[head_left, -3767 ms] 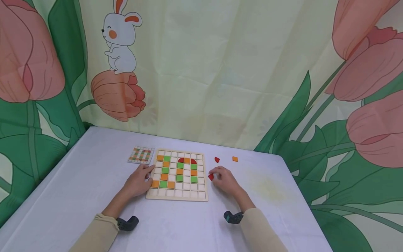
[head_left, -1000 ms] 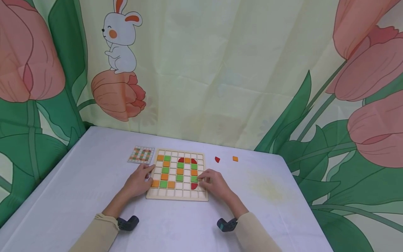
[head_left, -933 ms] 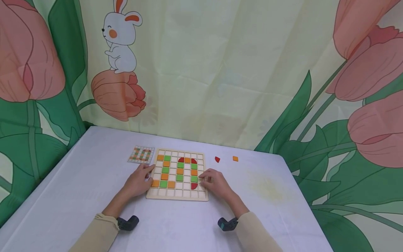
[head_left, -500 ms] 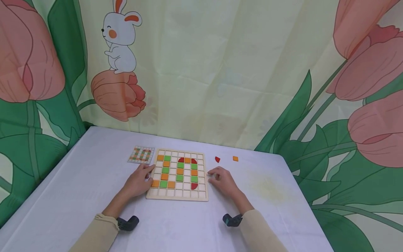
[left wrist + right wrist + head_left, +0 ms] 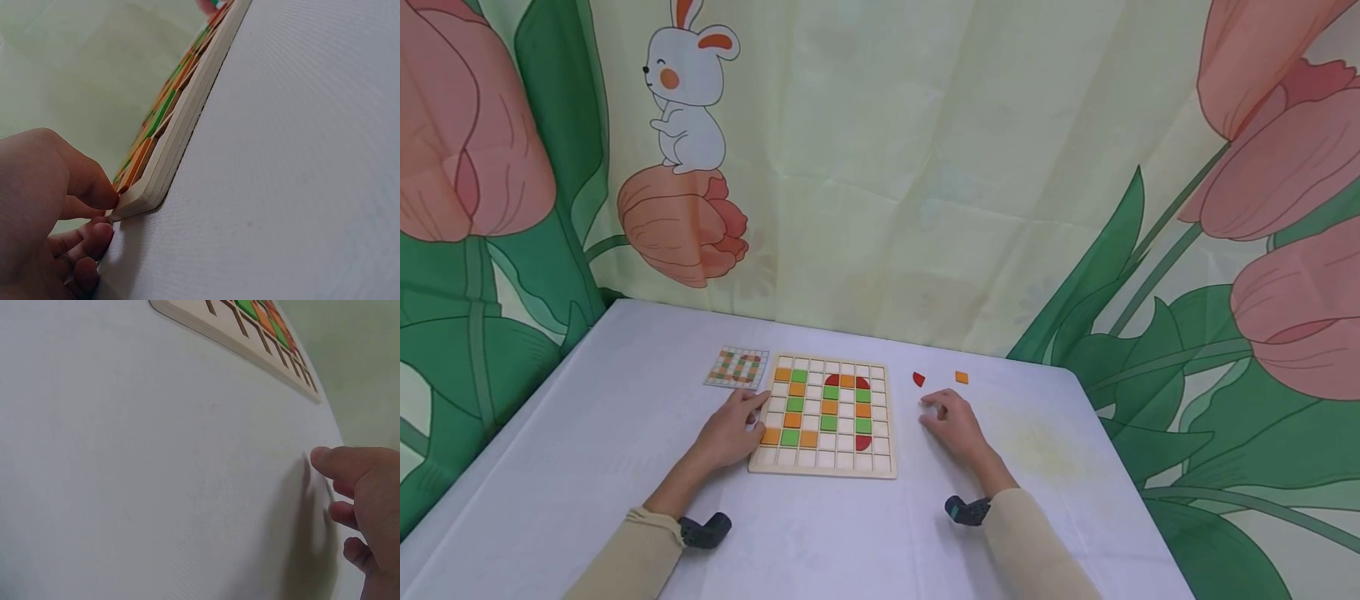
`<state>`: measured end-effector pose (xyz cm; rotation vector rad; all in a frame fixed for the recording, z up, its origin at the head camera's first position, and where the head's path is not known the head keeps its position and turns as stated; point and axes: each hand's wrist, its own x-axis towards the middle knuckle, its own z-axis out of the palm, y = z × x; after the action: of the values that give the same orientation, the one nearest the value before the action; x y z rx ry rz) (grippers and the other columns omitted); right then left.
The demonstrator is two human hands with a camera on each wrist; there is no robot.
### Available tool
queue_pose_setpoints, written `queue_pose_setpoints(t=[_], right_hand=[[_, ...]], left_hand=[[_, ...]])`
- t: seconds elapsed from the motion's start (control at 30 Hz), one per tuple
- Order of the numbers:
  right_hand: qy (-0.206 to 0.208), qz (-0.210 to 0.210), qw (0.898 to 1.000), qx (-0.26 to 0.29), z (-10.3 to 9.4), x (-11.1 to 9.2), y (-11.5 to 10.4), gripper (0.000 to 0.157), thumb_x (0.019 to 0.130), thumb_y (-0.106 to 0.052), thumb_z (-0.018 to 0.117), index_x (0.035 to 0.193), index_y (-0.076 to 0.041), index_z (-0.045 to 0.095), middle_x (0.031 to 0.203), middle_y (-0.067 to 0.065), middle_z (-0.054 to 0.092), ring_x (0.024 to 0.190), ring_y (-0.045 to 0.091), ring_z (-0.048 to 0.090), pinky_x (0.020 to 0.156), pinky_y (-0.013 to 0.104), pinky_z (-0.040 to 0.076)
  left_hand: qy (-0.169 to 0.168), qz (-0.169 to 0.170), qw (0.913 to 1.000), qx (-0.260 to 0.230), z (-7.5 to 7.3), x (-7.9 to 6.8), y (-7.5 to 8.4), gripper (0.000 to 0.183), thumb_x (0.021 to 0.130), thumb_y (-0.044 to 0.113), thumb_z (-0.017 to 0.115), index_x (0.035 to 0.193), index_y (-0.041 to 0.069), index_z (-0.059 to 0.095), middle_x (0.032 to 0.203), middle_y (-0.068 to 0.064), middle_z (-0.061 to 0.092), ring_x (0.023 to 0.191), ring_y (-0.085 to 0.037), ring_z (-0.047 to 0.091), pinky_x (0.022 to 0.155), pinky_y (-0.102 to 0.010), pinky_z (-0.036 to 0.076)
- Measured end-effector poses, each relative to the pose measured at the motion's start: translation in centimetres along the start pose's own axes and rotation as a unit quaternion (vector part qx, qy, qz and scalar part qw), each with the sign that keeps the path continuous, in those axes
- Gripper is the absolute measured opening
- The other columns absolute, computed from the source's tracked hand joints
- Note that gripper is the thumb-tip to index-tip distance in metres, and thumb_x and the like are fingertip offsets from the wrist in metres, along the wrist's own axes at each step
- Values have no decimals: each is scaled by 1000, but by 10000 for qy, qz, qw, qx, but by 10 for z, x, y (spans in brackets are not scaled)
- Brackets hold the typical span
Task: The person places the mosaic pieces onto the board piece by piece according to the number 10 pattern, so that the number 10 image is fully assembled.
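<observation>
My left hand [image 5: 727, 432] holds the left edge of a square wooden grid board [image 5: 820, 476], with thumb and index finger on its rim. In the left wrist view, the left hand [image 5: 50, 194] is against the board's corner [image 5: 147, 197]. Orange, green and red tiles fill some cells, including a red quarter-round tile [image 5: 863, 443] low on the right. My right hand [image 5: 957, 425] is right of the board, fingers bent and apart, holding nothing. Beyond it lie a loose red quarter-round tile [image 5: 919, 379] and an orange square tile [image 5: 961, 377].
A printed pattern card [image 5: 737, 367] lies at the board's upper left on the white-covered table [image 5: 835, 533]. A curtain [image 5: 880, 183] with tulips and a rabbit hangs behind. Each wrist wears a dark camera, such as the one on the left wrist [image 5: 706, 531].
A red quarter-round tile that my right hand held beside the board now sits in a cell below the green tile. The right hand has let go and moved right. The left hand stays put.
</observation>
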<state>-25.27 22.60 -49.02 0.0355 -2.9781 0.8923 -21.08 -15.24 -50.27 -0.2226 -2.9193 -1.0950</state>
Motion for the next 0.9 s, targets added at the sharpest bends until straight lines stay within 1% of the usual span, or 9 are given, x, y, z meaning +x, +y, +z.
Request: queue_pose_setpoints(t=[0.23, 0.37, 0.57, 0.67, 0.73, 0.8, 0.9], right_hand=[[43, 168, 9998, 13, -6, 8, 11, 37, 84, -18, 73, 121, -14, 66, 121, 9, 58, 82, 18, 51, 66, 22, 47], [81, 270, 9996, 78, -12, 13, 17, 40, 86, -18, 71, 124, -14, 64, 124, 11, 55, 84, 20, 50, 66, 23, 47], [64, 435, 9990, 58, -21, 24, 25, 44, 87, -19, 70, 129, -12, 60, 124, 12, 52, 86, 21, 49, 68, 26, 42], [91, 501, 9987, 34, -24, 28, 28, 45, 87, -19, 69, 130, -11, 59, 126, 13, 51, 89, 23, 49, 71, 29, 44], [112, 569, 9983, 27, -26, 30, 29, 45, 87, -19, 69, 131, -11, 59, 129, 13, 51, 95, 25, 51, 77, 33, 48], [115, 659, 9977, 67, -27, 33, 31, 46, 88, -20, 69, 132, -12, 58, 133, 13, 50, 104, 27, 52, 88, 37, 50], [91, 809, 9964, 216, -29, 36, 34, 48, 89, -19, 67, 134, -10, 55, 138, 13, 47, 119, 30, 49, 102, 45, 45]], left_hand=[[-12, -2, 10000, -14, 1, 0, -2, 56, 87, 10, 58, 141, 2, 48, 103, -9, 47, 81, -16, 44, 61, -27, 34], [2, 6, 10000, -28, 1, 1, -3, 56, 87, 10, 59, 141, 2, 48, 103, -8, 47, 81, -16, 44, 60, -27, 35], [6, 15, 9999, 102, 3, 3, -4, 56, 86, 11, 58, 140, 2, 48, 106, -9, 48, 78, -15, 44, 60, -26, 34], [9, 21, 10000, 92, 2, 3, -4, 57, 85, 11, 58, 140, 2, 48, 105, -9, 47, 78, -15, 44, 60, -26, 33], [6, 24, 10000, 71, 2, 2, -3, 57, 85, 11, 58, 141, 2, 48, 104, -9, 47, 78, -15, 43, 61, -27, 33], [17, 14, 10000, 50, 2, 2, -2, 57, 85, 11, 58, 140, 2, 48, 104, -9, 47, 78, -15, 43, 61, -27, 33], [23, -2, 10000, 66, 2, 1, -2, 57, 85, 11, 58, 141, 2, 48, 105, -8, 47, 78, -15, 43, 60, -26, 33]])
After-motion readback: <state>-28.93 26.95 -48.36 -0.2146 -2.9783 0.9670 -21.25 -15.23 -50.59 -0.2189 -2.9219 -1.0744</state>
